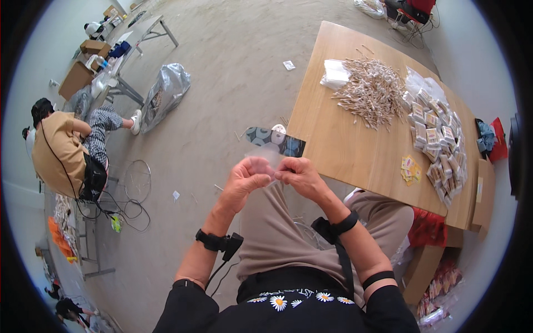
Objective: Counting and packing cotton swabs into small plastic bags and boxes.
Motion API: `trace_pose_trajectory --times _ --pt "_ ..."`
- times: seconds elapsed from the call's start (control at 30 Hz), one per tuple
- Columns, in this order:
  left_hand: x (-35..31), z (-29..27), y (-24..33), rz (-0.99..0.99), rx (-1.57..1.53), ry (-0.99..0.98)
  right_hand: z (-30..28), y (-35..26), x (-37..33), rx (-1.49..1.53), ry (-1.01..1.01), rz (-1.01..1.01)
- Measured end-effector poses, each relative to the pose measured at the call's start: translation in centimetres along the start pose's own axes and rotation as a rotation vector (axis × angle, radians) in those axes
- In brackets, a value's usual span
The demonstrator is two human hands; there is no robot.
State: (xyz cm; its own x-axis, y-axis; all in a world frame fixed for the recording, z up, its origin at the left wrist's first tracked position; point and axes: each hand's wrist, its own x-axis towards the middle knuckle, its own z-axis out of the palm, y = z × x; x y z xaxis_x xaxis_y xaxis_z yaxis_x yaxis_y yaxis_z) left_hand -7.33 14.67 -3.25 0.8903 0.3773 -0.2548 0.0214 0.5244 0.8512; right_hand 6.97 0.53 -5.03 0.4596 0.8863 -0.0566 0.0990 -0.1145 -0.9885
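My left hand (248, 176) and my right hand (300, 173) come together in front of my lap, just off the table's near left corner. Between them is a thin, see-through plastic bag (263, 153), its edges hard to make out. The fingers of both hands are pinched on it. A big heap of loose cotton swabs (372, 91) lies on the wooden table (327, 150) to my right. Beside the heap is a stack of clear plastic bags (335, 74). Filled packs of cotton swabs (438, 136) are piled along the right side, near some small yellow cards (410, 170).
A dark patterned sheet (294, 145) sticks out from the table corner beyond my hands. Cardboard boxes (425, 272) stand at lower right. On the left, a seated person (64, 155) works near cables (130, 208) and a large grey plastic sack (165, 97).
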Motion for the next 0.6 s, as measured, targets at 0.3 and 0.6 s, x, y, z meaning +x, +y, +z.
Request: trace_pose_trajectory --times 0.3,0.6 --pt "2.4 -5.2 -3.8 0.043 -0.012 0.081 0.6 1.1 2.1 -0.297 0.173 0.082" --pt "9.8 -10.8 -4.0 0.129 -0.212 0.426 0.0 4.9 1.5 -0.685 0.406 -0.021"
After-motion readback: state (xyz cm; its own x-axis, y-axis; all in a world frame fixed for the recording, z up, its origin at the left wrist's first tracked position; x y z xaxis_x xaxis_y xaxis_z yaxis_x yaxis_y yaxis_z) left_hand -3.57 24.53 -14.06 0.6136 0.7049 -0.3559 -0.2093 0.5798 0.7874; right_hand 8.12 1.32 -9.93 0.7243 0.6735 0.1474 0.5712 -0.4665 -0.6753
